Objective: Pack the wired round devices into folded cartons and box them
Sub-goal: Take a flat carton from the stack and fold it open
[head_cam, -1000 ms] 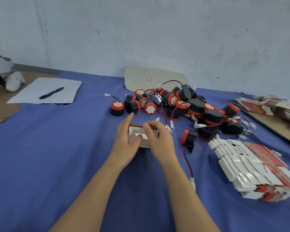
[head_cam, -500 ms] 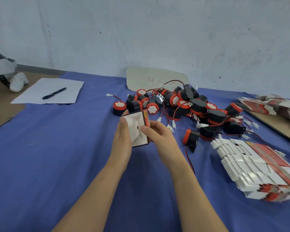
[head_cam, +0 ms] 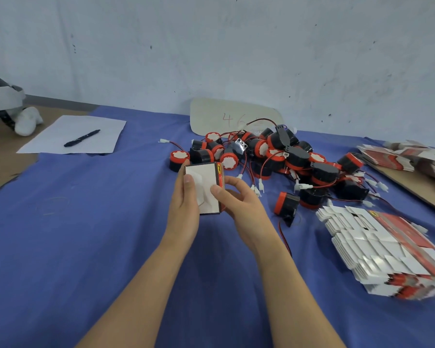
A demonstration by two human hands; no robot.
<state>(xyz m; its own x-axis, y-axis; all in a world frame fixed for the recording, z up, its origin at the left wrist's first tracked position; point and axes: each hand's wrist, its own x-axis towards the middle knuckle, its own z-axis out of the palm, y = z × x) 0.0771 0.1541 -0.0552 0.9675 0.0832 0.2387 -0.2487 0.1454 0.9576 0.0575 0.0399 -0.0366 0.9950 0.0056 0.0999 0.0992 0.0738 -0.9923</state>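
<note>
- The left hand (head_cam: 183, 212) and the right hand (head_cam: 246, 209) hold one folded carton (head_cam: 205, 174) between them, lifted above the blue-covered surface (head_cam: 86, 234) at the middle of the view.
- The carton's white face is turned toward the camera, with a red printed side on its right edge.
- The left grip is closed on the carton: the thumb lies on the white face near the left edge and the fingers wrap behind.
- The right grip pinches the carton's right part: the thumb presses the white face and the curled fingers sit at the red side.
- A pile of round devices (head_cam: 279, 151), black with red rims and red-and-black wires, lies just beyond the carton, near the wall.
- One single device (head_cam: 285, 203) rests apart from the pile, just right of the right hand, its wire trailing toward the near edge.
- A stack of flat cartons (head_cam: 377, 247) lies on the surface at the right; more flat cartons (head_cam: 399, 156) sit on a brown board farther back.
- At the far left a pen (head_cam: 82, 138) lies on a sheet of paper (head_cam: 60, 144).
</note>
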